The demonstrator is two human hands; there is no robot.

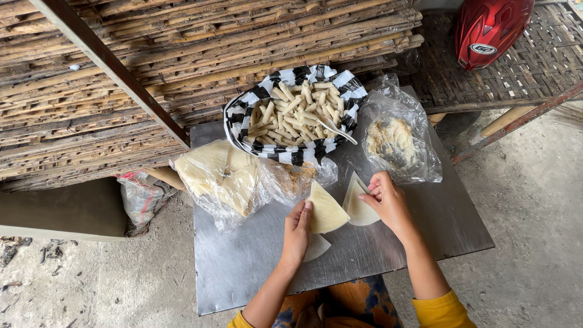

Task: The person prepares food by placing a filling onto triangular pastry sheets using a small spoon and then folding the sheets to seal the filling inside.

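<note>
My left hand [297, 228] holds a pale triangular wrapper sheet [326, 211] by its left edge, lifted slightly off the metal tabletop [243, 267]. My right hand [385, 200] presses fingertips on a second triangular wrapper [358, 206] lying flat beside it. A third wrapper piece [317, 246] peeks out under my left hand. Behind them stands a bowl [243, 109] lined with black-and-white striped plastic, full of pale rolled sticks [294, 112], with a spoon [337, 129] resting in it.
A clear bag of stacked wrappers [221, 176] lies at the left, a small bag of brown crumbs [299, 176] in the middle, a bag of pale filling [393, 143] at the right. Stacked bamboo slats [91, 91] behind; red helmet [489, 30] on a woven bench.
</note>
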